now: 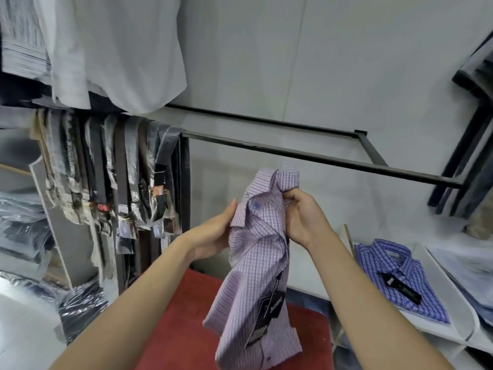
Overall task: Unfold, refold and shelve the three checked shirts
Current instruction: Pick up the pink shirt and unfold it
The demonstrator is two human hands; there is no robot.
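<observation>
Red cloth covers the surface [186, 316] below my arms. Over it I hold up a lilac checked shirt [256, 263]. It is soft and crumpled, and its lower part hangs down onto the red cloth. A dark paper tag [272, 307] dangles from its front.

My right hand [306, 217] grips a bunch of the shirt near the collar, with the fingers curled tight round the cloth. My left hand [216, 231] rests flat against the shirt's other side, and its fingers are straight and close together.

To my right a blue checked shirt [400, 279] lies folded flat on a white shelf [346, 284], with its own dark tag on top. It is well apart from the shirt I hold. More pale folded things lie further right, but they are too blurry to tell.

Behind the shirt a thin black metal rail [293, 150] runs across a plain grey wall [293, 62]. To my left a row of belts [112, 169] hangs down in shiny see-through wrap. Above them hang pale shirts [120, 49], smooth and loose. Lower on the left are piles of clothes in crinkly plastic bags [24, 222].
</observation>
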